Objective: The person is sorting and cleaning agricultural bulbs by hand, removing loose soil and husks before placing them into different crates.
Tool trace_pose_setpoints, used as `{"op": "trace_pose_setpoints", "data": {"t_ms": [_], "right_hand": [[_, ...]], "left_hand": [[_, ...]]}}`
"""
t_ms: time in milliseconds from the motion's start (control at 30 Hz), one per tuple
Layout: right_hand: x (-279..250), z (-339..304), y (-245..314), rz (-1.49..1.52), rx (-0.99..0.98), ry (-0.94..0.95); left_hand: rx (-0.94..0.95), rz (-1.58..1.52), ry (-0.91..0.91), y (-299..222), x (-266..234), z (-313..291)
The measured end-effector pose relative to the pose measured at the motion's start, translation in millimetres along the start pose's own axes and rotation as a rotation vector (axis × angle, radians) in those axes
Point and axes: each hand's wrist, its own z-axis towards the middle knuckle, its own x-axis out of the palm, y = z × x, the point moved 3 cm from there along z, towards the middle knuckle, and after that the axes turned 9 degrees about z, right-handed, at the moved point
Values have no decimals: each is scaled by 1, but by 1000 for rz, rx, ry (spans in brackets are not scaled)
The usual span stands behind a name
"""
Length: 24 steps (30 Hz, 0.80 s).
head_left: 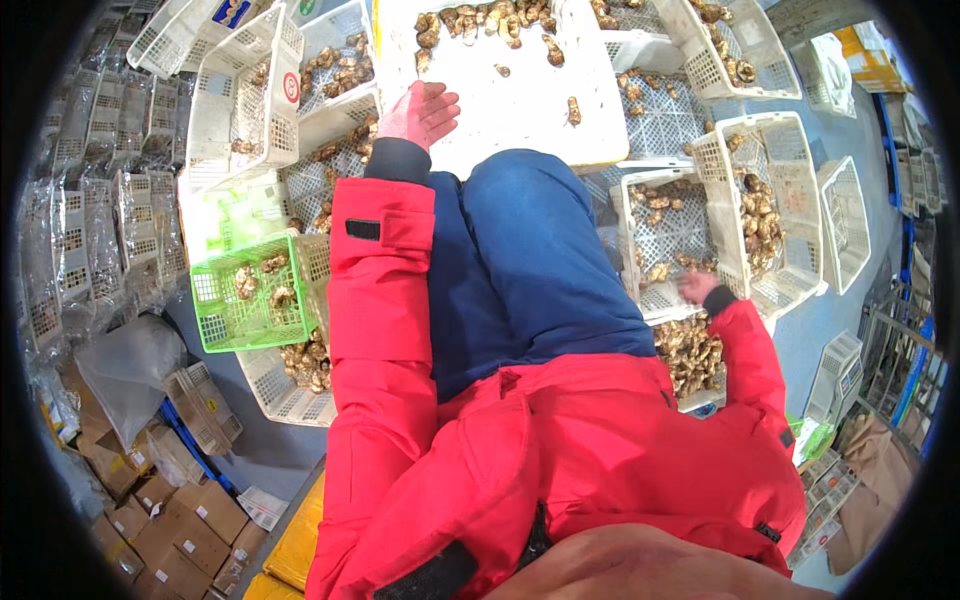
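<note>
My left hand (425,115), palm turned up and fingers stretched out, rests at the left edge of a white tray (490,100) and holds nothing. Brown-and-white mushrooms (505,22) lie in a loose row along the tray's far side, and a single small mushroom (573,111) sits near its right edge. Off to the right, my right hand (697,287) reaches down at the near end of a white plastic crate (675,235) holding some mushrooms. Its fingers are small and smeared, so I cannot make out anything in them. A heap of mushrooms (690,355) fills the crate just below that hand.
White crates with mushrooms surround my legs, including a tall one (243,95) at left and another (790,190) at right. A green basket (250,295) holds several mushrooms. Stacked crates (90,210) line the far left; cardboard boxes (175,535) stand at lower left.
</note>
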Motion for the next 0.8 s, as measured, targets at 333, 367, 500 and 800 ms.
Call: {"op": "trace_pose_setpoints", "data": {"t_ms": [333,367,500,800], "right_hand": [[-21,138,361,-20,-589,-41],[-18,155,375,61,-532,-2],[-18,186,397,260,-503,-19],[-31,107,277,651,-369,221]], "left_hand": [[-9,-60,-81,0,-12,0],[5,-87,-69,0,-14,0],[6,-107,-52,-4,-7,3],[53,-199,-10,-14,2,-7]]}}
